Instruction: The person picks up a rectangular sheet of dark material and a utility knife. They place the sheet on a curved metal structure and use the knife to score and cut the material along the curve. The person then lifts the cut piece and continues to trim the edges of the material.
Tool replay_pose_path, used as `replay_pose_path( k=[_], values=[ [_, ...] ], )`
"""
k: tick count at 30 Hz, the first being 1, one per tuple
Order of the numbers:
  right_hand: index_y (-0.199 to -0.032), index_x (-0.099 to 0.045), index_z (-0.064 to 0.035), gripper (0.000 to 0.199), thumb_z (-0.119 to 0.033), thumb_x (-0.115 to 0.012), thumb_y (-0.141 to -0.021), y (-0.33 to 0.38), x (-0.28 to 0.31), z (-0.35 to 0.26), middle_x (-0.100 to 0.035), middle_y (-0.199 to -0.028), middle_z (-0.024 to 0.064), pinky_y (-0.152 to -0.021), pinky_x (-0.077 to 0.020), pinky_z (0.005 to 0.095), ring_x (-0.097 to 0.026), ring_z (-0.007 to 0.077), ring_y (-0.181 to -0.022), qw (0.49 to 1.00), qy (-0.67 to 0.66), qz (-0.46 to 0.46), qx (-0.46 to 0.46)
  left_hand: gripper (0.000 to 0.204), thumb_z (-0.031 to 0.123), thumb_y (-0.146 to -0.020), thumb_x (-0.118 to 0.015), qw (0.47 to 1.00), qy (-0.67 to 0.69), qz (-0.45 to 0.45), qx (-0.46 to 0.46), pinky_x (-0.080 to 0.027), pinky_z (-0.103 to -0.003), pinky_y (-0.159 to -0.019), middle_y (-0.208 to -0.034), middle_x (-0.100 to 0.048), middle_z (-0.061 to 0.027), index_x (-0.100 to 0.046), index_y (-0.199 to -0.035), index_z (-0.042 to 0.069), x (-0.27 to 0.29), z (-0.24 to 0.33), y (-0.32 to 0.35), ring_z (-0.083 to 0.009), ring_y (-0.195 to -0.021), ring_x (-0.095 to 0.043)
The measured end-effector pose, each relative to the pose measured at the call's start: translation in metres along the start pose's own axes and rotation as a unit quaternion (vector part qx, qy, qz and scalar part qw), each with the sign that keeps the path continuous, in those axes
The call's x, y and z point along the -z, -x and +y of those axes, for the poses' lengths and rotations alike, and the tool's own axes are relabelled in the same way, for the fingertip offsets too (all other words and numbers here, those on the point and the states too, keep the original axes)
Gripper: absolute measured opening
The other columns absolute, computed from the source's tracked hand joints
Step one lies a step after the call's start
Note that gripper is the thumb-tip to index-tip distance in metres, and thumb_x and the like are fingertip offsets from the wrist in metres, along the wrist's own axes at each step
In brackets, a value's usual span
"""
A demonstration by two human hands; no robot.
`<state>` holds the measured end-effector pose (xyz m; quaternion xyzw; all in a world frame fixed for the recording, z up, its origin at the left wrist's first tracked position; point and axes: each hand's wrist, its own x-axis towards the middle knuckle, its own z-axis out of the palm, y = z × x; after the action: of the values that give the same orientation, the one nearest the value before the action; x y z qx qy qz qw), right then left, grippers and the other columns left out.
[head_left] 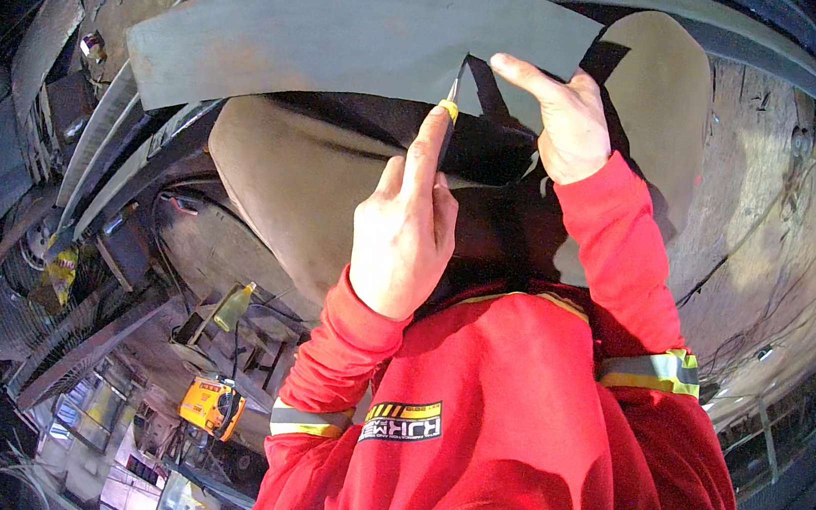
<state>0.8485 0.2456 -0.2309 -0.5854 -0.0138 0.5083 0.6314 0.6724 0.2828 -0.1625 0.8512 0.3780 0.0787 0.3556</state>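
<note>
A long, slightly curved grey metal plate (pixel 322 39) with faint brownish patches lies across my raised legs. My left hand (pixel 403 224) is closed round a slim tool (pixel 452 111) with a yellow and black handle, its index finger stretched along it. The tool's thin tip points at the plate's surface; whether it touches cannot be made out. At the plate's right end is my right hand (pixel 573 128). Its thumb reaches over the surface toward the tip, and the other fingers bend at the end edge, mostly hidden. Dark shadows fall on the plate beside the thumb.
Curved metal strips (pixel 129 143) stand at the left, with more along the far side. An orange and black machine (pixel 212 407) sits at the lower left, near a yellowish bottle (pixel 234 306). Thin cables (pixel 735 252) trail over the stained floor (pixel 784 308) at right.
</note>
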Motion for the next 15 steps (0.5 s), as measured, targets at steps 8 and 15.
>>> replay_pose_path(
  k=[8,15],
  values=[
    [-0.091,-0.069,0.0017,0.021,-0.009,-0.079,-0.075,-0.009,-0.002,0.010,-0.067,-0.094,0.0025,-0.080,-0.0471,0.0277,-0.059,0.0098,-0.084,0.998,0.069,-0.001,-0.001,0.054,-0.004,-0.084,-0.051,1.000,-0.009,-0.019,0.016,-0.050,-0.040,-0.080,-0.114,-0.057,-0.0226,-0.042,-0.137,0.001,0.003,-0.002,-0.004,-0.0371,-0.096,-0.059],
    [-0.083,-0.071,-0.0016,0.015,-0.011,-0.080,-0.075,-0.010,-0.009,0.009,-0.064,-0.083,-0.0009,-0.072,-0.0454,0.0266,-0.054,0.0077,-0.073,0.996,0.083,0.021,0.034,0.049,-0.004,-0.085,-0.048,0.999,-0.016,-0.039,0.032,-0.051,-0.042,-0.086,-0.122,-0.058,-0.0248,-0.044,-0.134,0.000,0.009,0.005,-0.011,-0.0398,-0.104,-0.061]
  ],
)
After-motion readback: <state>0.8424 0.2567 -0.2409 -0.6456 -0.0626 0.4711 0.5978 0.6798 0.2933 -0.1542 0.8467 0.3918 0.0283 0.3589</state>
